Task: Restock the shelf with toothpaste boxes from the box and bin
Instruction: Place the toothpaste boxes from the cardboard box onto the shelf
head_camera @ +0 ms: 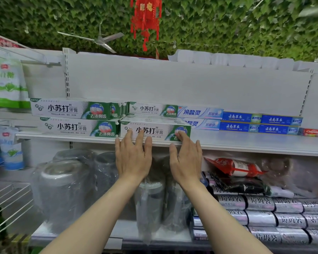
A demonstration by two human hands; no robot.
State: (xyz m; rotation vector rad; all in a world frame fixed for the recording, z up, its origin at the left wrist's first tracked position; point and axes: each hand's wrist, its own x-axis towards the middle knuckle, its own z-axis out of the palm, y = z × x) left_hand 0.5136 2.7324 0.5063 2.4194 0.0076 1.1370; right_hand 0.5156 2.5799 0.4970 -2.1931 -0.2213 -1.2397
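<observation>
Head view, hands covering toothpaste box lower front, shelf edge

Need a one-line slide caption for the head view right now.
Both open hands, left and right, press a green-and-white toothpaste box back onto the shelf.

Green-white toothpaste box at shelf edge

Green-and-white toothpaste boxes on the white shelf read 小苏打 牙膏, with 去渍亮齿 on the green end; the same print shows on the box stacked at left. Pale blue boxes read 冷酸灵 抗敏感, dark blue boxes read 云南草本, and a red box at far right reads Colgate. Silver rolls on the lower shelf read 垃圾袋.
</observation>
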